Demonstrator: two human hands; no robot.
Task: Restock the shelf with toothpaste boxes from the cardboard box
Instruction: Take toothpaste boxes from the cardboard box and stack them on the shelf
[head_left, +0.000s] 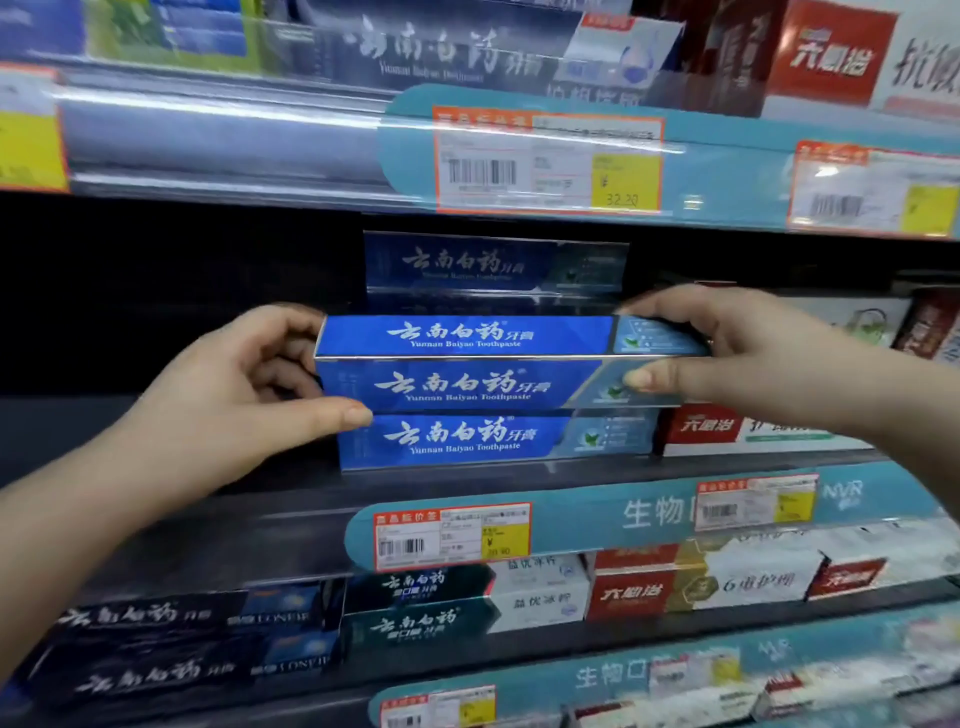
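Our left hand and right hand reach from either side, each grip clasping one end of a blue toothpaste box, thumbs at its front, fingers curled over its ends. It lies flat atop a lower box on the shelf. At the stack's three o'clock edge red boxes crowd close; dark open room lies at nine o'clock; the upper shelf rail hangs at twelve.

Orange-bordered price tag, red-and-white boxes at right — dark boxes below, teal strip
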